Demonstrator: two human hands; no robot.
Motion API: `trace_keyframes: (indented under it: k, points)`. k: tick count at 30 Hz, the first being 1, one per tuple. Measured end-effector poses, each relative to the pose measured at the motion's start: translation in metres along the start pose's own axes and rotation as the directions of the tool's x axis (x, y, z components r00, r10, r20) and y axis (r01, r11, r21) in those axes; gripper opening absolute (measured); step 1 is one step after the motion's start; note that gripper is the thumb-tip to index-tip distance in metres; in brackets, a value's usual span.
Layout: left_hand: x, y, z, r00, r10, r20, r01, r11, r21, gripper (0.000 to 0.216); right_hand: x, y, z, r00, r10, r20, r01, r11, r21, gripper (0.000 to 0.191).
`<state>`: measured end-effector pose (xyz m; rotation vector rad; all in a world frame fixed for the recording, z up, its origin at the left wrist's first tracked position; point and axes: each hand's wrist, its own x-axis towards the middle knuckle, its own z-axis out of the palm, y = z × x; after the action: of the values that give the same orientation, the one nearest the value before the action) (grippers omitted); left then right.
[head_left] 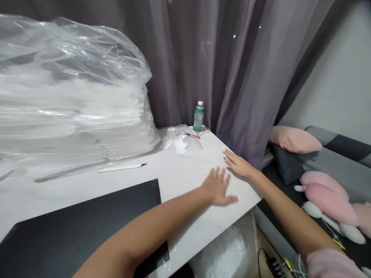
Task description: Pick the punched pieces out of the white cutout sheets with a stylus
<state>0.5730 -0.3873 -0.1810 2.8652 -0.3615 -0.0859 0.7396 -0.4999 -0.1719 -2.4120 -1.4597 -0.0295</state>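
My left hand [218,187] is spread over the white table [185,216] near its right end, fingers apart and nothing in it; slight blur hides whether the palm touches the surface. My right hand [238,163] is at the table's right edge, fingers stretched out and holding nothing. Beyond them lie several white paper scraps [181,144] and a pink-and-black pen-like tool [193,135]. A green-labelled bottle [198,117] with a white cap stands upright at the far corner.
A black mat [87,231] covers the table's front left. Behind it lie a slim, pale cutter-like tool [123,168] and a large stack of white sheets in clear plastic [75,112]. Grey curtains [185,58] hang behind. On the right is a sofa with cushions [295,139]; a power strip [278,266] sits below.
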Motion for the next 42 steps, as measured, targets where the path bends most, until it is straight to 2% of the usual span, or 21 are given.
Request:
trace_keyframes:
  k: [2,4,7,10,11,12,13,14,16,18,19,21,24,26,29,31,33,35,38,40,42]
  points:
    - [-0.018,0.035,0.025,0.974,0.222,0.037,-0.221,0.975,-0.036,0.088,0.042,0.003,0.015,0.996,0.008,0.083,-0.006,1.0,-0.023,0.067]
    - [-0.037,0.061,0.046,0.831,0.555,-0.032,-0.553,0.819,-0.15,0.057,0.073,-0.003,0.029,0.989,0.029,0.146,-0.023,0.999,-0.045,0.072]
    - [-0.056,0.071,0.056,0.734,0.677,-0.056,-0.67,0.709,-0.22,0.04,0.088,-0.02,0.043,0.978,0.022,0.21,-0.009,0.998,-0.062,0.076]
    - [-0.063,0.041,0.028,0.693,0.714,-0.101,-0.718,0.67,-0.189,0.033,0.056,-0.04,0.045,0.957,-0.104,0.271,0.119,0.992,-0.04,0.076]
    - [-0.064,0.022,0.012,0.748,0.654,-0.112,-0.664,0.735,-0.138,0.03,0.036,-0.046,0.042,0.946,-0.15,0.286,0.165,0.986,-0.027,0.077]
    - [-0.064,0.0,-0.004,0.842,0.525,-0.123,-0.536,0.84,-0.083,0.029,0.012,-0.053,0.039,0.93,-0.212,0.3,0.225,0.974,-0.007,0.08]
    - [-0.063,-0.024,-0.019,0.935,0.324,-0.142,-0.332,0.943,-0.035,0.032,-0.013,-0.06,0.034,0.904,-0.318,0.285,0.323,0.946,0.031,0.083]
    - [-0.061,-0.05,-0.032,0.98,0.083,-0.18,-0.085,0.996,-0.002,0.039,-0.039,-0.067,0.029,0.883,-0.392,0.258,0.389,0.919,0.066,0.086]
    - [-0.053,-0.094,-0.048,0.968,-0.128,-0.217,0.134,0.991,0.013,0.059,-0.084,-0.076,0.018,0.863,-0.456,0.216,0.439,0.89,0.127,0.083]
    - [-0.042,-0.117,-0.049,0.965,-0.199,-0.171,0.206,0.978,0.023,0.069,-0.113,-0.076,0.008,0.85,-0.49,0.191,0.448,0.865,0.225,0.062]
    - [-0.037,-0.117,-0.044,0.969,-0.203,-0.141,0.209,0.977,0.031,0.075,-0.118,-0.071,0.004,0.874,-0.462,0.148,0.421,0.874,0.245,0.049]
    - [-0.03,-0.094,-0.028,0.984,-0.157,-0.083,0.161,0.986,0.044,0.085,-0.107,-0.056,-0.001,0.941,-0.336,0.035,0.324,0.928,0.181,0.034]
    - [-0.03,-0.022,0.004,0.996,0.083,-0.013,-0.082,0.996,0.047,0.086,-0.047,-0.027,0.004,0.986,-0.118,-0.114,0.125,0.991,0.057,0.043]
    - [-0.035,0.023,0.021,0.9,0.435,-0.01,-0.434,0.9,0.03,0.059,0.008,-0.015,0.015,1.0,0.01,0.009,-0.009,1.0,-0.015,0.056]
    - [-0.042,0.049,0.028,0.864,0.504,-0.013,-0.503,0.864,0.019,0.04,0.074,-0.015,0.038,0.992,0.087,0.09,-0.082,0.995,-0.057,0.066]
    - [-0.046,0.032,0.017,0.878,0.477,-0.035,-0.477,0.879,0.024,0.032,0.089,-0.023,0.05,0.988,0.096,0.125,-0.087,0.994,-0.071,0.068]
    - [-0.052,-0.007,-0.002,0.912,0.4,-0.088,-0.398,0.916,0.044,0.025,0.077,-0.033,0.055,0.985,0.062,0.163,-0.051,0.996,-0.072,0.071]
    - [-0.058,-0.057,-0.025,0.96,0.18,-0.214,-0.166,0.983,0.08,0.024,0.047,-0.041,0.053,0.981,-0.021,0.195,0.031,0.998,-0.048,0.075]
    - [-0.056,-0.126,-0.055,0.921,-0.134,-0.366,0.177,0.981,0.086,0.03,0.002,-0.047,0.044,0.973,-0.184,0.139,0.176,0.982,0.065,0.055]
    - [-0.046,-0.157,-0.067,0.893,-0.238,-0.382,0.291,0.953,0.087,0.024,-0.009,-0.045,0.038,0.992,-0.126,0.025,0.124,0.989,0.083,0.047]
    - [-0.034,-0.172,-0.071,0.894,-0.272,-0.356,0.326,0.94,0.101,0.027,-0.002,-0.038,0.037,0.999,0.035,-0.022,-0.034,0.999,0.016,0.05]
